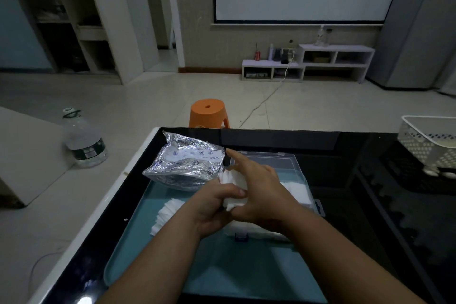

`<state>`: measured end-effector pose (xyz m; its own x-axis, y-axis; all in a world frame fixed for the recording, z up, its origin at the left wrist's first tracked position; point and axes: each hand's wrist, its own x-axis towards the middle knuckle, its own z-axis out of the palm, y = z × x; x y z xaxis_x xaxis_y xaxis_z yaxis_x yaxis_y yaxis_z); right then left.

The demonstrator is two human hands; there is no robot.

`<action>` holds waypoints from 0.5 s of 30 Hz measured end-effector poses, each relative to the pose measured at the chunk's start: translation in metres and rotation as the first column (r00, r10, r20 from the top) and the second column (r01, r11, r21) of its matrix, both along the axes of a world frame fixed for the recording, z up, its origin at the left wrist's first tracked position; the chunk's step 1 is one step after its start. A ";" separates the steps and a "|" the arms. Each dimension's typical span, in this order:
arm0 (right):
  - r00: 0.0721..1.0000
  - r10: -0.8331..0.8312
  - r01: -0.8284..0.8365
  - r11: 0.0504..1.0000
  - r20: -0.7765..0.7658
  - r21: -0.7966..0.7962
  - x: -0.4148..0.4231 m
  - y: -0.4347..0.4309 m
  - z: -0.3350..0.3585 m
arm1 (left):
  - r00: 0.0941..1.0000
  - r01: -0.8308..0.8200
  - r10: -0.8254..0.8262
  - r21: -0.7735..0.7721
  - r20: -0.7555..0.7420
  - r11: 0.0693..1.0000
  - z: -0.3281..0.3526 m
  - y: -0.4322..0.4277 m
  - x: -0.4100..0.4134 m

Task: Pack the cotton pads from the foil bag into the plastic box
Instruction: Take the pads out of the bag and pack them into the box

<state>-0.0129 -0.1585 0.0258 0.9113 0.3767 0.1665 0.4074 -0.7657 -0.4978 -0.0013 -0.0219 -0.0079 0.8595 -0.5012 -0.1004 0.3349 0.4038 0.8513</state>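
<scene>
A crinkled silver foil bag (183, 165) lies at the far left end of a teal tray (222, 266). Right of it stands the clear plastic box (296, 180) with its lid raised at the back; white pads (297, 191) lie inside. My left hand (214, 207) and my right hand (261, 192) meet above the box's left side, both gripping a stack of white cotton pads (234, 186). My right index finger points outward. A loose heap of cotton pads (166, 212) lies on the tray left of my left wrist.
The tray sits on a glossy black table (382, 242) with a white left edge. A white perforated basket (431, 140) stands at the table's far right. Beyond the table are an orange stool (208, 112) and a large water bottle (82, 140) on the floor.
</scene>
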 end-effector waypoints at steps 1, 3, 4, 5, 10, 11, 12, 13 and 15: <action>1.000 0.002 -0.002 1.000 0.007 0.004 0.000 0.000 -0.001 | 1.000 -0.014 0.015 0.016 -0.004 1.000 0.000 0.000 0.000; 1.000 0.001 -0.001 1.000 0.012 -0.007 0.000 -0.001 -0.001 | 0.999 -0.041 0.042 0.051 -0.019 0.998 -0.002 0.001 0.001; 1.000 -0.001 0.001 1.000 0.012 -0.017 0.001 -0.001 0.000 | 0.998 -0.047 0.049 0.050 -0.028 0.998 -0.002 0.001 0.001; 1.000 -0.004 0.004 1.000 0.010 -0.022 0.001 -0.001 0.000 | 0.998 -0.046 0.047 0.041 -0.037 0.998 -0.002 0.002 0.001; 1.000 0.024 -0.025 0.999 -0.013 -0.043 0.005 -0.002 -0.002 | 0.998 0.039 -0.036 0.063 -0.046 0.997 -0.005 0.003 0.000; 0.999 0.037 -0.037 0.998 -0.014 -0.043 0.005 -0.002 -0.003 | 0.998 0.050 -0.047 0.068 -0.045 0.996 -0.005 0.003 0.000; 0.999 0.046 -0.046 0.998 -0.017 -0.041 0.005 -0.002 -0.003 | 0.998 0.051 -0.047 0.066 -0.049 0.997 -0.005 0.002 0.000; 0.999 0.047 -0.048 0.998 -0.024 -0.032 0.004 -0.002 -0.003 | 0.998 0.042 -0.039 0.066 -0.056 0.997 -0.006 0.002 0.000; 0.999 0.030 -0.030 1.000 -0.028 -0.006 0.003 -0.003 -0.002 | 0.998 0.022 -0.017 0.066 -0.064 0.998 -0.004 0.001 -0.001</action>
<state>-0.0099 -0.1615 0.0237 0.9039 0.4046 0.1387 0.4161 -0.7566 -0.5043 -0.0022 -0.0208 -0.0119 0.8405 -0.5081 -0.1884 0.3966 0.3399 0.8528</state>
